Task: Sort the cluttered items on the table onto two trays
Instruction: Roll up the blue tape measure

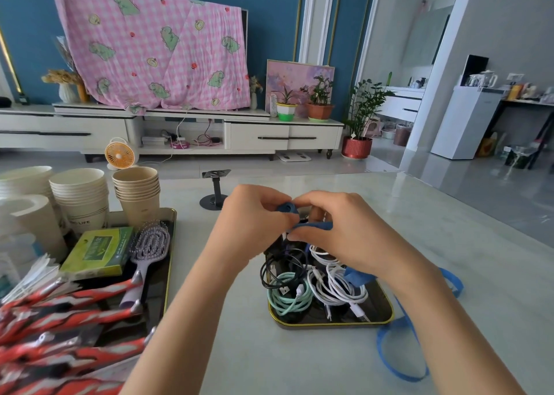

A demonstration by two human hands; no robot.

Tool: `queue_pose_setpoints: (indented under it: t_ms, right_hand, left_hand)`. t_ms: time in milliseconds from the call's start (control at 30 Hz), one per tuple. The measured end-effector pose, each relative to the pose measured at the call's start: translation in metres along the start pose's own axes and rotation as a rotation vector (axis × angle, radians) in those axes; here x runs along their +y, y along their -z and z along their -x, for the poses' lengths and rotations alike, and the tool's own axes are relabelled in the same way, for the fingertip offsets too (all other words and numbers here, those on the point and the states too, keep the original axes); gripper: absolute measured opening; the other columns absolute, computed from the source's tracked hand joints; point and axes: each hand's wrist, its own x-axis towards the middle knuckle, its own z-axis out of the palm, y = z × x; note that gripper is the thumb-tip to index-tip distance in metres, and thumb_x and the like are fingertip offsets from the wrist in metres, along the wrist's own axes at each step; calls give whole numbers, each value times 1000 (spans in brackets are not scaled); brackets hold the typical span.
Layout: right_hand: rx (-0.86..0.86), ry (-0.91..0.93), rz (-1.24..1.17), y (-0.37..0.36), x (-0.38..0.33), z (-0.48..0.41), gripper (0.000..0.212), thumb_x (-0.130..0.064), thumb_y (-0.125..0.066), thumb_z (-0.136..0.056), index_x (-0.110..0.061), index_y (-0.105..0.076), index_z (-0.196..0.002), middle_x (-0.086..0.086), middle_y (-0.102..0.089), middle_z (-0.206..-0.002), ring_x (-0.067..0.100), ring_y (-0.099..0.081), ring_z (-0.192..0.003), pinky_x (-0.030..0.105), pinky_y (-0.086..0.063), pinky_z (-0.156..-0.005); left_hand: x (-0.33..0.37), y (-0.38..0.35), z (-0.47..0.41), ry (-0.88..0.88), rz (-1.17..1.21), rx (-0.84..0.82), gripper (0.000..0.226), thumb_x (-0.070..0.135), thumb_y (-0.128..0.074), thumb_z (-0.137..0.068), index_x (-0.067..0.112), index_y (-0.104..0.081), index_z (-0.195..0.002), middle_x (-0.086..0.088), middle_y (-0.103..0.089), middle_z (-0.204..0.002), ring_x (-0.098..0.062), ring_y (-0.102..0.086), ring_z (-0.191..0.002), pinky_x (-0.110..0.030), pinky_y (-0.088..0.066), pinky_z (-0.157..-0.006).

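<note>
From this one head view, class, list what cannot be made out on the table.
Head view only:
The blue strap's gripped end, covered by the left hand and right hand.
Far end of the right tray, behind both hands.
Part of the left tray, past the frame edge.
The red packets, blurred.
Print on the green box, too small.

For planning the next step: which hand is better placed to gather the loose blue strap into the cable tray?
Probably the right hand. Both hands pinch the blue strap above the cable tray, but its loose loops lie right of the tray; the left hand would have to cross over.
</note>
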Motion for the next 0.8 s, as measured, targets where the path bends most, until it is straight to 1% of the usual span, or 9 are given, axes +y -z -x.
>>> queue_pose_setpoints:
  t_ms: [33, 100, 233, 300, 367, 467, 600, 700, 800]
  right_hand:
    - [15, 12, 11, 0, 1, 0, 27, -31, -72, -79, -27, -66, -105, -15, -56, -67, 5, -54, -64, 29, -46, -62]
    - [86, 33, 11, -1, 3, -1, 23, -32, -72, -79, -25, -68, -101, -13, -57, -65, 7, -54, -61, 32, -47, -59]
    - [301, 48, -40, -2, 3, -1, 24, -36, -69, -78, -24, -68, -98, -10, -49, -52, 8, -47, -50, 28, -41, -51]
    - [367, 39, -50, -3, 1, -1, 25, -37, -69, -78, -22, -66, -98, -10, -47, -51, 8, -45, -49, 25, -37, -50]
    - [397, 34, -52, -6, 0, -2, 26, -36, -70, -78, -20, -63, -97, -9, -46, -51, 8, -44, -49, 25, -36, -51]
    - [398, 41, -48, -10, -3, -2, 29, -37, -69, -79, -17, -59, -97, -9, -47, -52, 8, -45, -48, 27, -38, -50]
    - [401, 45, -27, -13, -5, -3, 30, -37, -68, -81, -13, -57, -95, -13, -42, -52, 6, -42, -48, 26, -34, -50]
    - [380, 52, -14, -13, -5, -3, 27, -34, -68, -82, -13, -57, -94, -14, -41, -51, 5, -42, -47, 28, -36, -49]
    - [327, 61, 1, -11, -3, -4, 23, -30, -68, -83, -13, -59, -96, -12, -43, -51, 8, -44, -49, 33, -41, -51]
  left_hand:
    - [-1, 1, -1, -3, 4, -40, 16, 10, -69, -79, 17, -74, -92, -6, -73, -84, -24, -67, -83, -29, -51, -75]
    - [-2, 6, -2, 12, 100, -105, 19, 9, -67, -82, 14, -72, -100, -8, -73, -91, -22, -66, -85, -31, -52, -82]
    - [4, 11, -5, 177, 704, -160, 18, 13, -58, -89, 4, -62, -104, -15, -71, -98, -18, -69, -77, -25, -58, -70]
    - [6, 9, -5, 241, 845, -199, 22, 20, -54, -91, 2, -61, -102, -16, -72, -93, -19, -70, -72, -27, -59, -66]
    - [7, 4, -4, 262, 860, -243, 27, 24, -52, -93, 2, -62, -103, -12, -72, -88, -17, -69, -68, -28, -59, -64]
    - [6, -3, -4, 264, 935, -190, 28, 19, -52, -93, -2, -60, -111, -15, -71, -94, -18, -69, -71, -27, -59, -63]
    - [5, -5, -6, 261, 1012, -153, 23, 14, -53, -92, -3, -61, -104, -17, -71, -94, -20, -70, -75, -25, -59, -67]
    - [3, -7, -7, 245, 979, -111, 20, 9, -54, -91, -5, -61, -103, -19, -70, -95, -22, -68, -77, -25, -58, -67]
    - [2, -8, -7, 218, 883, -45, 16, 6, -56, -90, -4, -63, -100, -17, -71, -88, -18, -69, -67, -24, -58, -65]
